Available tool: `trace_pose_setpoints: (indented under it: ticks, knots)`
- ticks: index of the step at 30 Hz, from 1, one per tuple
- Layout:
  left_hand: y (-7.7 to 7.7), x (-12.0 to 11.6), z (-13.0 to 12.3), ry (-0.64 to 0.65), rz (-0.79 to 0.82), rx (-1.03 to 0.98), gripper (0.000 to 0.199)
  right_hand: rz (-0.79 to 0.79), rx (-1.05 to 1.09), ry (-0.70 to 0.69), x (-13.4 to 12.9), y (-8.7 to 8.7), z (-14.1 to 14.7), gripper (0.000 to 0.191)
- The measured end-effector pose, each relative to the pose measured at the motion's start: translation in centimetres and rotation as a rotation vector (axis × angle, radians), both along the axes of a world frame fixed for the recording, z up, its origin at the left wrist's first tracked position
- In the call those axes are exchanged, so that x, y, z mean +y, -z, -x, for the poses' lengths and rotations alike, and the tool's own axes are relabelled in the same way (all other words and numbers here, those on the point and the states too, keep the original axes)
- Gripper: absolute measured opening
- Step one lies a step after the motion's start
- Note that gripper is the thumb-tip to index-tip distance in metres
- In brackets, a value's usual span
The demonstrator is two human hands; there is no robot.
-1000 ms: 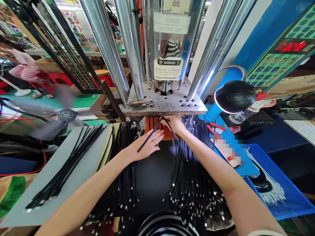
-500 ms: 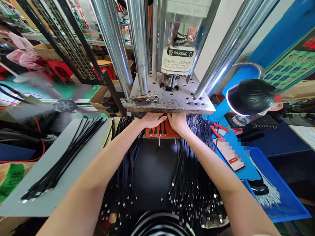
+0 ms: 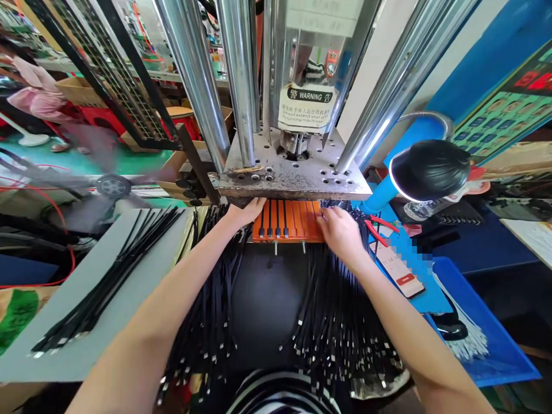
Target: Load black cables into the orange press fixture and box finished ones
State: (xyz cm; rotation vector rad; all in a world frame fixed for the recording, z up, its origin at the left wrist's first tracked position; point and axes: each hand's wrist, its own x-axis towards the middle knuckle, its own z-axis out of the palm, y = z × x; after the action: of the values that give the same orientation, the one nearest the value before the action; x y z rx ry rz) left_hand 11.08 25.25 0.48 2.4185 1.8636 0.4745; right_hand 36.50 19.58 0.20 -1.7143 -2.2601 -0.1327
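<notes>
An orange fixture block (image 3: 304,224) with grooves lies below the steel press plate (image 3: 297,185). Several flat black cables (image 3: 278,217) lie in its left grooves, their plugs toward me. At the block's left end is my left hand (image 3: 246,213); the plate's edge covers most of its fingers, so I cannot see whether they grip anything. My right hand (image 3: 342,231) is at the block's right end, beside a hanging bundle of black cables (image 3: 332,310). Its fingers are curled together; what they hold, if anything, is too small to make out.
Steel columns (image 3: 192,75) rise around the plate. More cables (image 3: 112,270) lie on a grey board (image 3: 133,322) at left, near a spinning fan (image 3: 112,185). At right are a lamp (image 3: 431,171), red-handled pliers (image 3: 377,230), a phone (image 3: 397,270) and a blue tray (image 3: 504,345).
My hands have moved apart from the middle of the block to its two ends. The right hand has drawn back and right with curled fingers, uncovering the block's right grooves.
</notes>
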Motion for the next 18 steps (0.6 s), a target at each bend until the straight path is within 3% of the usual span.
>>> trace_pose_setpoints:
  ticks: [3, 6, 8, 11, 13, 15, 18]
  knots:
    - [1.8, -3.7, 2.2, -0.111, 0.038, 0.179, 0.035, 0.216, -0.182, 0.242, -2.2, 1.4, -2.9, 0.039]
    - [3.3, -5.7, 3.2, -0.141, 0.199, 0.312, 0.034, 0.434, -0.155, 0.234, -2.8, 2.4, -3.4, 0.033]
    - [3.7, -5.7, 3.6, -0.154, 0.245, 0.295, 0.032, 0.452, -0.021, 0.244, -2.8, 2.6, -3.3, 0.029]
    - [3.0, -5.1, 4.7, -0.166, 0.246, 0.244, 0.032, 0.340, 0.243, 0.283, -3.1, 2.1, -3.4, 0.028]
    - [2.2, -4.9, 5.7, -0.177, 0.234, 0.188, 0.032, 0.305, 0.492, 0.200, -3.9, 1.4, -3.3, 0.024]
    - [1.4, -5.3, 6.6, -0.165, 0.189, 0.088, 0.031, 0.339, 0.709, 0.033, -4.8, 0.6, -2.4, 0.016]
    - [0.1, -6.5, 6.9, -0.091, 0.062, -0.059, 0.027, 0.330, 0.708, -0.210, -5.6, -0.8, 0.2, 0.016]
